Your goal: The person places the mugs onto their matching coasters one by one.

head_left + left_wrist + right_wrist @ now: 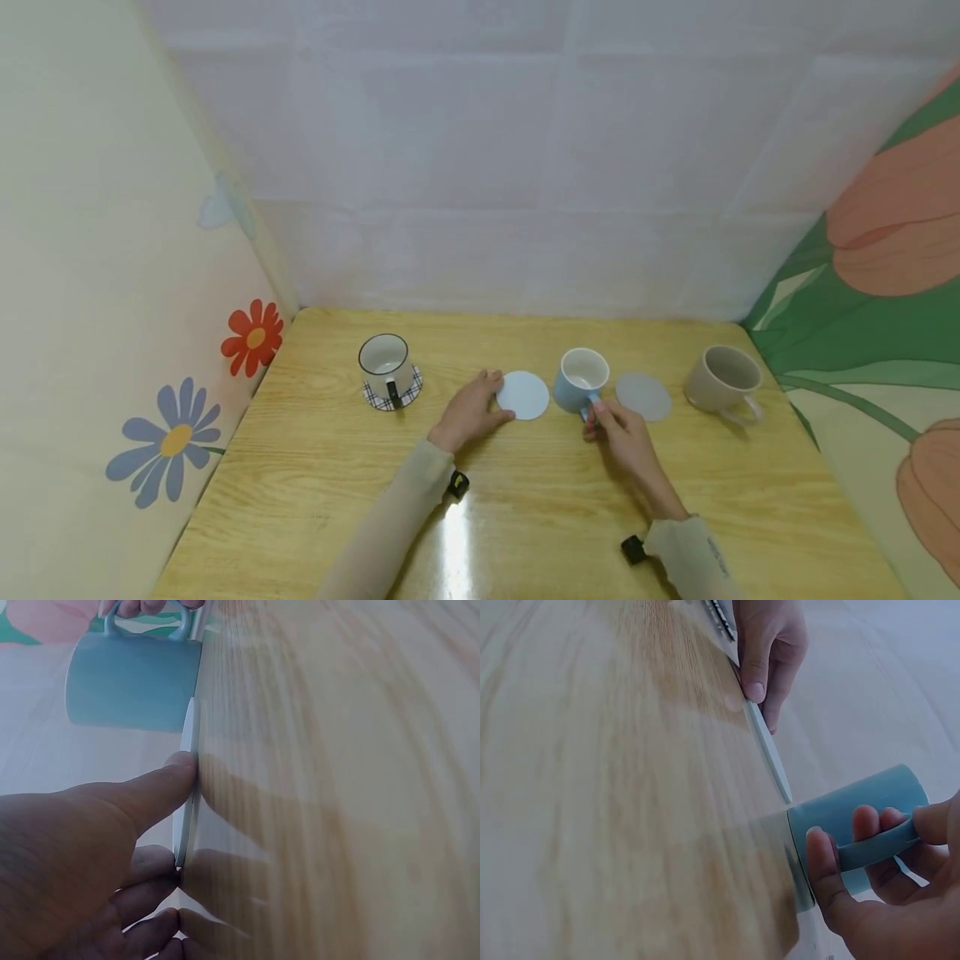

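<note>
My left hand (470,410) holds a round light-blue coaster (524,395) by its left side, thumb on the near edge and fingers on the far edge. In the left wrist view the coaster (186,780) lies flat or nearly flat against the table. With my right hand (624,434) I grip the handle of a light-blue mug (576,393), white inside, just right of that coaster. The right wrist view shows fingers curled round the handle (877,846). The mug is upright, its base at table level; whether it touches the wood I cannot tell.
A white mug with a dark rim (384,367) stands on a checked coaster (412,388) at the left. A grey round coaster (643,397) lies right of the blue mug, and a beige mug (712,385) stands farther right. White sheeting (480,167) rises behind the wooden table (555,517).
</note>
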Demonstrator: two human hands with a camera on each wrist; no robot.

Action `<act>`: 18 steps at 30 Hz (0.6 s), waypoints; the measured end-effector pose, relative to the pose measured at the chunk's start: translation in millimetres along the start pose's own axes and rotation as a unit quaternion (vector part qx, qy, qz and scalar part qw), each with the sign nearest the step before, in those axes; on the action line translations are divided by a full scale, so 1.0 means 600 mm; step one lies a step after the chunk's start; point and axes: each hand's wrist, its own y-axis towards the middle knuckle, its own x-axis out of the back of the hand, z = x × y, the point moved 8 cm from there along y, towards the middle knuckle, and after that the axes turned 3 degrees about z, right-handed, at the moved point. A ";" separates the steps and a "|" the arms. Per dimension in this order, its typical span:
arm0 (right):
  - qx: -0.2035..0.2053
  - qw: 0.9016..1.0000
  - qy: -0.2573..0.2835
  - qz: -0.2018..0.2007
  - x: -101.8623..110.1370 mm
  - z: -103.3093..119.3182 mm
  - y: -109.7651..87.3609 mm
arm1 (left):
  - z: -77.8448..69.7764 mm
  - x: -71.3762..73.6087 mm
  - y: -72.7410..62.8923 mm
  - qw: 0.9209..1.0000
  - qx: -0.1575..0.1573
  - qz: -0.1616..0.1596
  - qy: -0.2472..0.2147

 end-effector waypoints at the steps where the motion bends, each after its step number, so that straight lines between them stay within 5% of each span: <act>1: -0.001 1.000 -0.001 0.001 0.000 0.000 0.000 | 0.000 0.000 0.000 1.000 0.000 -0.001 -0.001; 18: 0.010 1.000 -0.004 -0.001 -0.001 0.022 0.004 | 0.003 0.000 0.000 1.000 -0.002 -0.011 -0.006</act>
